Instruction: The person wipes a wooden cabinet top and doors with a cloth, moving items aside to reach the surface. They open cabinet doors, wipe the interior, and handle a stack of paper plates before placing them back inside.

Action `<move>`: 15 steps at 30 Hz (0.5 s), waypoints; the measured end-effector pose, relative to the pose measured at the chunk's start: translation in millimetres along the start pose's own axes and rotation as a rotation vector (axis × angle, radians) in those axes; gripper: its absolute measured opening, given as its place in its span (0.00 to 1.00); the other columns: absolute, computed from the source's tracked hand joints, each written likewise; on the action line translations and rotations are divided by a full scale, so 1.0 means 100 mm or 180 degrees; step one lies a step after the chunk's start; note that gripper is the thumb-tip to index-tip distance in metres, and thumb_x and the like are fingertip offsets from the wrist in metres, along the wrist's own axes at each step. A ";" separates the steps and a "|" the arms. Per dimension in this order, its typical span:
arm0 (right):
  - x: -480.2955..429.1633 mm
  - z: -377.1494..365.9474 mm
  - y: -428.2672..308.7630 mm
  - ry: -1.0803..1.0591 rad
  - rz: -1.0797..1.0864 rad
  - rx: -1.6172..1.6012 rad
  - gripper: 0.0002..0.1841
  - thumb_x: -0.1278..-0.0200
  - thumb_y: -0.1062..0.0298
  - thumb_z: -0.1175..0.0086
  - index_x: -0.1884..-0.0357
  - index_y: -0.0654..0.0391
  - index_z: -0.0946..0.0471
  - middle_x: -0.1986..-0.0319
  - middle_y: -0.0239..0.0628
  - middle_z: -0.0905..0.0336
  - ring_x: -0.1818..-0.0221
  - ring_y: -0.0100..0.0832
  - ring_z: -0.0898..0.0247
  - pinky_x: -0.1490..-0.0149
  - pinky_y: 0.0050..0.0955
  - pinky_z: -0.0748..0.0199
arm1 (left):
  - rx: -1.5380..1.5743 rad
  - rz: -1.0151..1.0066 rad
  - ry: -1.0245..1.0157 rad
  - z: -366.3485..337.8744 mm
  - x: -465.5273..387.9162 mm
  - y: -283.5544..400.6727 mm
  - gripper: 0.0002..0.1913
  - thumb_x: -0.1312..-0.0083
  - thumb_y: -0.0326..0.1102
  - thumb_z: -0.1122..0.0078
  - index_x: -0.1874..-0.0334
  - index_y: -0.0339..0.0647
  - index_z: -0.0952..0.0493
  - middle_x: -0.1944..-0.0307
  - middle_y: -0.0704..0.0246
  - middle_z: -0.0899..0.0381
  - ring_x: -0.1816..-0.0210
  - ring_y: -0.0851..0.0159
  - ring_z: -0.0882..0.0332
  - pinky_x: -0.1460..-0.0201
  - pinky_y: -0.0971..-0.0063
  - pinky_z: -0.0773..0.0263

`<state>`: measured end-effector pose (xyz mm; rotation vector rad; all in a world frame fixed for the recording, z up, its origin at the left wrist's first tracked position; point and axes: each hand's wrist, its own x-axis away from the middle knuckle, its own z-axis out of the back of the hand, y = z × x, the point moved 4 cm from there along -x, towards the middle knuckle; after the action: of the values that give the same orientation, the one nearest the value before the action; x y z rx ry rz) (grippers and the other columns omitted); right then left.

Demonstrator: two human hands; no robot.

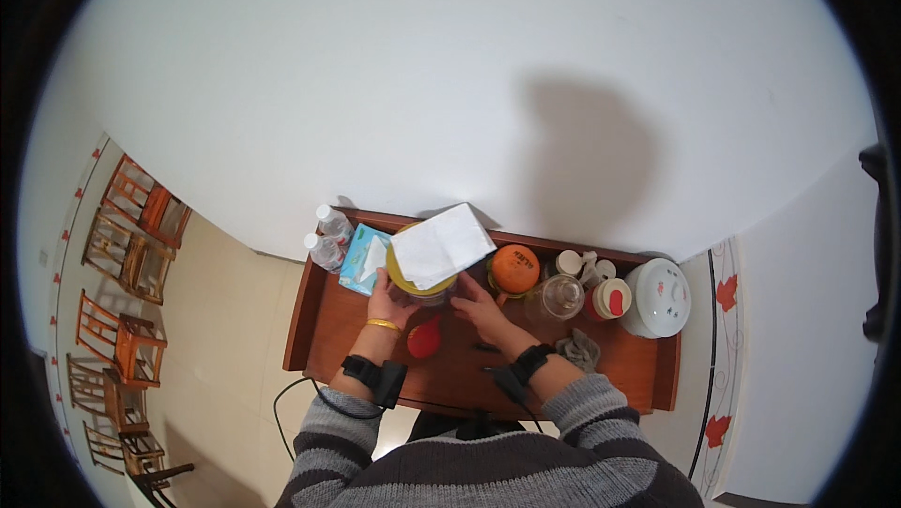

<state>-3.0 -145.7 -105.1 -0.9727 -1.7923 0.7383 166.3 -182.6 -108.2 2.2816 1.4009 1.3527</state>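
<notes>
My left hand [387, 302] and my right hand [480, 305] hold a clear plastic jar with a yellow lid [398, 276] from both sides. Folded white paper [445, 244] lies on top of the lid. Left of the jar is a blue tissue box [360, 263], close to my left hand. A red object [424, 339], rounded with a narrow end, lies on the wooden table between my forearms. To the right of the jar sits an orange round object [515, 269] bearing dark writing.
Two clear bottles with white caps [324, 252] stand at the table's [338, 339] left end. Rightward are a clear glass jar [561, 297], a red and cream container [608, 299], a white lidded pot [658, 298] and a grey cloth [578, 351]. Wooden chairs [123, 339] line the far left.
</notes>
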 end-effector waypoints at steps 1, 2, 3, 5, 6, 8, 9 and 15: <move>-0.04 -0.03 0.01 -0.0082 -0.0047 -0.0015 0.39 0.42 0.68 0.48 0.31 0.42 0.55 0.34 0.30 0.53 0.39 0.30 0.47 0.42 0.35 0.42 | 0.0053 -0.0030 0.0051 0.02 -0.03 0.05 0.31 0.37 0.65 0.65 0.38 0.55 0.38 0.37 0.68 0.40 0.36 0.55 0.47 0.39 0.46 0.54; -0.09 -0.05 0.02 -0.0113 -0.0080 -0.0036 0.39 0.42 0.69 0.48 0.31 0.43 0.56 0.34 0.31 0.54 0.39 0.31 0.47 0.42 0.35 0.42 | 0.0124 -0.0053 0.0103 0.05 -0.06 0.10 0.31 0.37 0.64 0.64 0.38 0.53 0.38 0.37 0.67 0.41 0.36 0.54 0.47 0.38 0.46 0.54; -0.13 -0.05 0.04 -0.0117 -0.0059 0.0000 0.39 0.42 0.69 0.48 0.31 0.43 0.56 0.34 0.31 0.54 0.39 0.31 0.47 0.42 0.35 0.42 | 0.0215 -0.0044 0.0294 0.07 -0.09 0.10 0.31 0.37 0.64 0.64 0.38 0.52 0.38 0.36 0.67 0.41 0.36 0.54 0.47 0.38 0.46 0.55; -0.16 -0.04 0.09 -0.0139 -0.0023 0.0045 0.39 0.42 0.68 0.49 0.31 0.44 0.56 0.34 0.31 0.54 0.39 0.31 0.46 0.43 0.34 0.41 | 0.0363 -0.0184 0.0569 0.15 -0.12 0.06 0.30 0.37 0.62 0.61 0.40 0.48 0.37 0.40 0.65 0.38 0.38 0.55 0.45 0.38 0.48 0.52; -0.15 -0.02 0.13 -0.0201 0.0015 0.0183 0.38 0.41 0.66 0.48 0.31 0.46 0.55 0.35 0.32 0.52 0.40 0.31 0.46 0.43 0.33 0.40 | 0.0483 -0.0226 0.0747 0.22 -0.12 0.03 0.30 0.36 0.61 0.61 0.41 0.47 0.37 0.41 0.65 0.38 0.38 0.55 0.45 0.37 0.49 0.52; -0.02 0.11 0.26 -0.0104 -0.0030 0.0226 0.36 0.41 0.65 0.48 0.32 0.47 0.52 0.36 0.32 0.49 0.40 0.30 0.45 0.44 0.33 0.39 | 0.0349 -0.0489 0.1119 0.34 -0.09 -0.12 0.22 0.35 0.50 0.56 0.44 0.44 0.36 0.50 0.62 0.32 0.46 0.56 0.35 0.44 0.55 0.38; 0.08 0.19 0.35 -0.0076 -0.0065 0.0217 0.35 0.40 0.64 0.48 0.32 0.48 0.50 0.36 0.32 0.48 0.41 0.29 0.44 0.44 0.32 0.39 | 0.0230 -0.0168 0.0903 0.34 -0.08 -0.30 0.21 0.35 0.45 0.55 0.44 0.44 0.36 0.54 0.61 0.30 0.51 0.57 0.32 0.48 0.56 0.34; 0.92 1.09 0.77 0.0794 -0.0559 0.0298 0.20 0.40 0.66 0.49 0.45 0.56 0.33 0.52 0.33 0.28 0.59 0.24 0.28 0.58 0.22 0.32 | -0.0637 0.0857 0.0166 -0.16 -0.21 -1.23 0.19 0.41 0.25 0.50 0.46 0.43 0.36 0.70 0.62 0.27 0.70 0.59 0.25 0.67 0.64 0.25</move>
<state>-103.5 -35.1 -167.9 -0.7966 -1.5874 0.5595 71.8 -135.3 -175.9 2.3772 0.9446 1.5583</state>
